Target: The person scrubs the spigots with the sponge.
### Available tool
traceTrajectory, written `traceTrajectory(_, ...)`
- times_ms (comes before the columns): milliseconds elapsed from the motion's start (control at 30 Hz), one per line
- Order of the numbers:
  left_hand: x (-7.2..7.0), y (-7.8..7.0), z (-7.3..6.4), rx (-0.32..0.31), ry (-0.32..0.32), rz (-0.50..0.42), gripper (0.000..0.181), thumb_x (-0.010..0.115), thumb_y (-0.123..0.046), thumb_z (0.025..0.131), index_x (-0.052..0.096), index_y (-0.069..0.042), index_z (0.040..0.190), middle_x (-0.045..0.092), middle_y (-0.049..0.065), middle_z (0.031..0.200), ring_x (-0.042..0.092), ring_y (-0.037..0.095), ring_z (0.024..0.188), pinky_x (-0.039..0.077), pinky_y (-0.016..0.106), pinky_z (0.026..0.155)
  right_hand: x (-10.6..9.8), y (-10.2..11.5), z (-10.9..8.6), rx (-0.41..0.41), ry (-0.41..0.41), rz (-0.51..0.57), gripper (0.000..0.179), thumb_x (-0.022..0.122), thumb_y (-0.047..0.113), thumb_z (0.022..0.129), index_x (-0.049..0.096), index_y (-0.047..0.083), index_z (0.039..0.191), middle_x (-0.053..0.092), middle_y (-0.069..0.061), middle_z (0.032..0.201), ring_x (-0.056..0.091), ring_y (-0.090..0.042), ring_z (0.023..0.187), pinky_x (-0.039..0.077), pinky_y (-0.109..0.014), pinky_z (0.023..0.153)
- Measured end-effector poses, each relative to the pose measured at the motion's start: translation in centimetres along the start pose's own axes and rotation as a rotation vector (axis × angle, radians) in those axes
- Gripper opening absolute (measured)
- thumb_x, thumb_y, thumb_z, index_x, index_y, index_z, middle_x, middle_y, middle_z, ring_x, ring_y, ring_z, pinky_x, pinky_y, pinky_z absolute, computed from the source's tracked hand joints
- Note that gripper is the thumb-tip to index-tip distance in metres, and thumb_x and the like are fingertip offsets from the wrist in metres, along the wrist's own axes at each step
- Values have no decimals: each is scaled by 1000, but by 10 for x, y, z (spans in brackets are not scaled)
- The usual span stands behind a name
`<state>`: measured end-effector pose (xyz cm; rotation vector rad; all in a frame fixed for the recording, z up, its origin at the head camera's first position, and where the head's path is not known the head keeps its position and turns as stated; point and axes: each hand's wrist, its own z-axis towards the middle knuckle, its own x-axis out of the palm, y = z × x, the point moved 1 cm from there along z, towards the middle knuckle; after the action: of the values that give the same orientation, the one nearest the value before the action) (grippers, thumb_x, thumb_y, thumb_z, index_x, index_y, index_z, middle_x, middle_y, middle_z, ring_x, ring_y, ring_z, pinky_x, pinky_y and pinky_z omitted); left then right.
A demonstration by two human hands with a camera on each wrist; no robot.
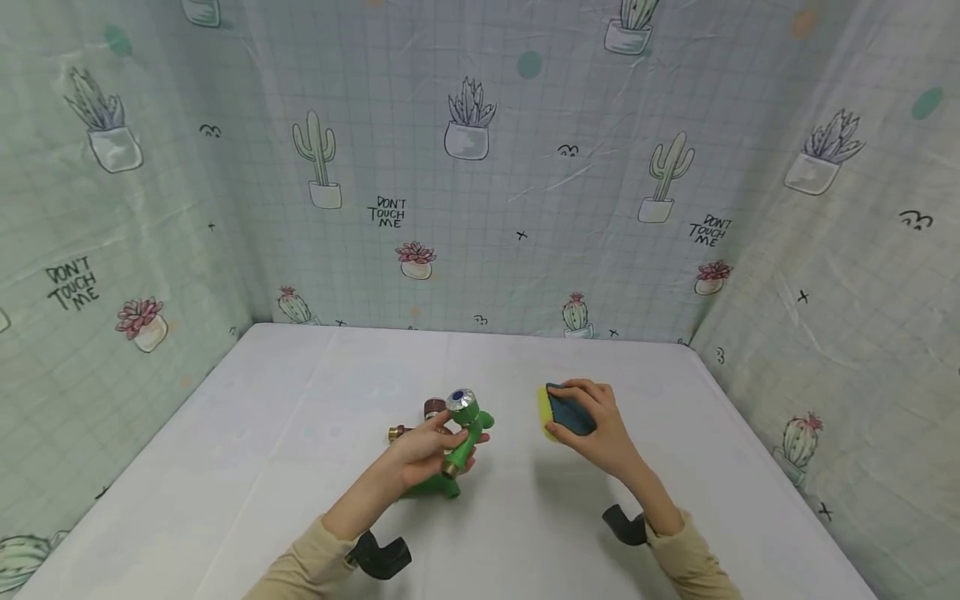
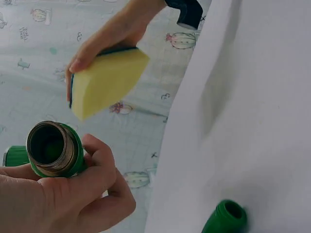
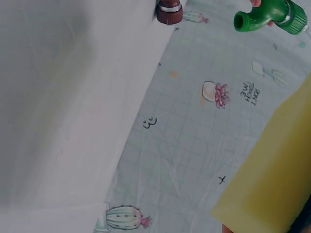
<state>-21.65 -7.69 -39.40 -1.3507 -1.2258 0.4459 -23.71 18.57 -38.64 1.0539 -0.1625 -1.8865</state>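
Observation:
My left hand [image 1: 422, 457] holds a green water tap [image 1: 470, 435] above the table, its silver-capped knob with a blue dot pointing up and away. The tap's threaded brass inlet [image 2: 70, 151] faces the left wrist camera. To the right, my right hand [image 1: 603, 429] grips a sponge [image 1: 572, 414] between thumb and fingers. Its dark scouring side lies against the hand, and the yellow foam [image 2: 109, 80] faces the tap. A gap separates sponge and tap. Below the left hand, a second green tap [image 1: 435, 487] lies on the table, partly hidden.
A brown tap [image 1: 434, 407] with a brass threaded end [image 1: 396, 433] lies behind the left hand, partly covered by it. The white table [image 1: 300, 392] meets cactus-print cloth walls [image 1: 525, 192] at the back and sides. Black wrist mounts [image 1: 382, 557] sit on both forearms.

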Motion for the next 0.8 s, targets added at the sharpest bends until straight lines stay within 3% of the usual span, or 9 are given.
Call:
traceTrajectory(100, -5, -2, 0, -15, 11, 8, 59, 42, -7, 93, 10, -11, 142, 40, 28, 132, 56, 15, 94, 49, 24, 74, -4, -1, -4, 26, 23, 3, 43, 75, 15, 70, 61, 15, 111, 53, -6, 116, 34, -13, 99, 38, -33, 72)
traceTrajectory(233, -12, -5, 1, -44, 2, 55, 54, 41, -7, 94, 13, -6, 141, 42, 20, 123, 55, 16, 90, 49, 25, 76, -8, -2, -9, 54, 45, -12, 44, 75, 17, 70, 61, 16, 112, 53, -6, 116, 34, -12, 100, 38, -33, 73)
traceTrajectory(367, -20, -13, 5, -67, -27, 171, 52, 40, -6, 94, 17, -3, 140, 44, 21, 123, 59, 16, 90, 51, 28, 77, -13, -4, -15, 72, 48, -36, 44, 75, 18, 70, 60, 16, 111, 53, -5, 116, 34, -12, 100, 38, -34, 72)
traceTrajectory(500, -26, -23, 12, -71, -44, 283, 51, 44, -7, 92, 22, 1, 138, 49, 25, 120, 64, 19, 88, 51, 39, 84, -17, -6, -20, 83, 55, -51, 44, 75, 17, 70, 61, 16, 111, 53, -5, 115, 34, -12, 99, 37, -34, 72)
traceTrajectory(633, -30, -34, 20, -90, -75, 312, 56, 49, -18, 92, 22, 0, 138, 51, 23, 119, 64, 26, 93, 48, 47, 89, -20, -8, -24, 92, 62, -62, 43, 75, 18, 70, 61, 16, 111, 54, -5, 115, 34, -11, 99, 37, -33, 72)
traceTrajectory(800, -29, -50, 34, -120, -76, 383, 58, 39, -40, 94, 25, -5, 138, 44, 29, 128, 58, 33, 104, 47, 52, 88, -22, -9, -26, 96, 56, -64, 43, 75, 17, 70, 61, 16, 111, 54, -6, 115, 34, -11, 99, 36, -33, 72)
